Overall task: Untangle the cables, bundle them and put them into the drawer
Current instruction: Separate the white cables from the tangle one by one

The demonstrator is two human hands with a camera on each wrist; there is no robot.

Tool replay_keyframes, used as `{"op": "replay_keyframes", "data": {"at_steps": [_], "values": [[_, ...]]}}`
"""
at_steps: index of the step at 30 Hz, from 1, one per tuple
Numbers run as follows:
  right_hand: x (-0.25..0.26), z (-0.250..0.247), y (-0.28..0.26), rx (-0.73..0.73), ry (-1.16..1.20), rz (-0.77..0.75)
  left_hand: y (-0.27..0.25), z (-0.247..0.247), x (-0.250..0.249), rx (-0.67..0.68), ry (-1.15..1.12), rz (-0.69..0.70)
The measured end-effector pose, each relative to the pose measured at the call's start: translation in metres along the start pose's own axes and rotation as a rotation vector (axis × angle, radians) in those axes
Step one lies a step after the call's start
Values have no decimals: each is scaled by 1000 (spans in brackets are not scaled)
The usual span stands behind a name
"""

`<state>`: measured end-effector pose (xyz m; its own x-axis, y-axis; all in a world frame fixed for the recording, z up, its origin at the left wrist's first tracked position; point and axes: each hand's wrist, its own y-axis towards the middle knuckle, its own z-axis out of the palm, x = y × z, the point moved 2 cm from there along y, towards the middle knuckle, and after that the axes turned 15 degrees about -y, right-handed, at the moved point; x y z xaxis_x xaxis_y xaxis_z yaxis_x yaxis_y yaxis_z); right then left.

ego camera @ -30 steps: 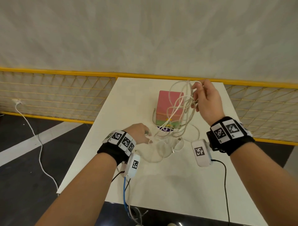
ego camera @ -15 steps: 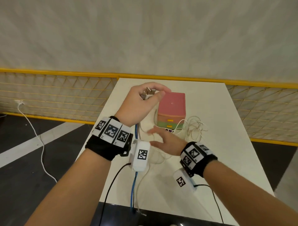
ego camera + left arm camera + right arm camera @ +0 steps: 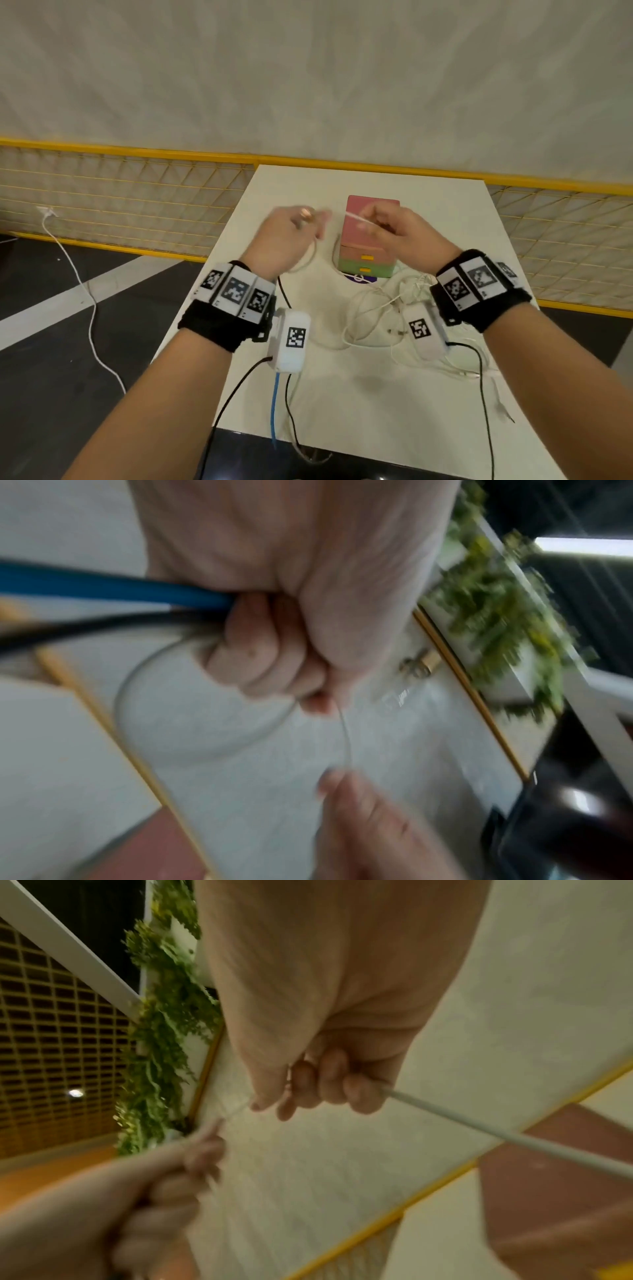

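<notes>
The right hand curls its fingers round a white cable — the cable runs off to the lower right. The left hand, blurred, pinches the same strand nearby — green foliage hangs behind.

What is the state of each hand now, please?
Left hand: closed, its grip holds the white cable.
Right hand: closed, pinching the same white cable.

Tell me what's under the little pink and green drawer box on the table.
Under the drawer box a purple piece pokes out at the front, crossed by a white cable. What it is, and how far it runs beneath, is covered by the box. Both visible drawers look closed.
</notes>
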<state>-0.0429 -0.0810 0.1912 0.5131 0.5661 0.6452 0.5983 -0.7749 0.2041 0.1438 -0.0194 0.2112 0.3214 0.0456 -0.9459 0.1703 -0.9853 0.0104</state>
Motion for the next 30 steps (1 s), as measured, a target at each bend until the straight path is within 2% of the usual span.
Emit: {"op": "replay_keyframes", "data": {"at_steps": [2,3,5,6,7,9,10,11,13,15,17,19,21,24,27,30], "values": [[-25,3,-12,91,-123,70,8,-21,0,-286,-226,-16],[-38,7,-19,140,-188,113,11,-30,1,-373,-225,-4],[-53,14,-30,191,-245,173,13,-35,3,-390,-76,36],[-52,16,-32,196,-253,173,11,-31,4,-323,-20,76],[-47,17,-31,194,-259,155,8,-20,3,-191,18,114],[-24,17,-23,175,-238,98,-2,12,1,145,144,158],[-12,14,-18,151,-204,65,-4,27,4,256,200,169],[-3,11,-13,117,-159,35,-4,38,6,296,219,172],[4,0,-11,50,-19,11,0,41,6,231,178,187],[-4,-4,-17,43,45,6,4,30,-2,52,92,233],[-25,2,-26,60,-31,-1,5,15,-14,-124,-59,297],[-46,15,-35,85,-149,-25,3,4,-21,-235,-199,339],[-61,23,-38,90,-242,12,2,0,-20,-287,-260,341],[-69,24,-37,62,-336,123,1,1,-16,-297,-285,293],[-68,24,-37,80,-347,178,5,-2,-10,-334,-250,282],[-65,22,-36,12,-312,260,7,1,-4,-342,-227,284]]}}
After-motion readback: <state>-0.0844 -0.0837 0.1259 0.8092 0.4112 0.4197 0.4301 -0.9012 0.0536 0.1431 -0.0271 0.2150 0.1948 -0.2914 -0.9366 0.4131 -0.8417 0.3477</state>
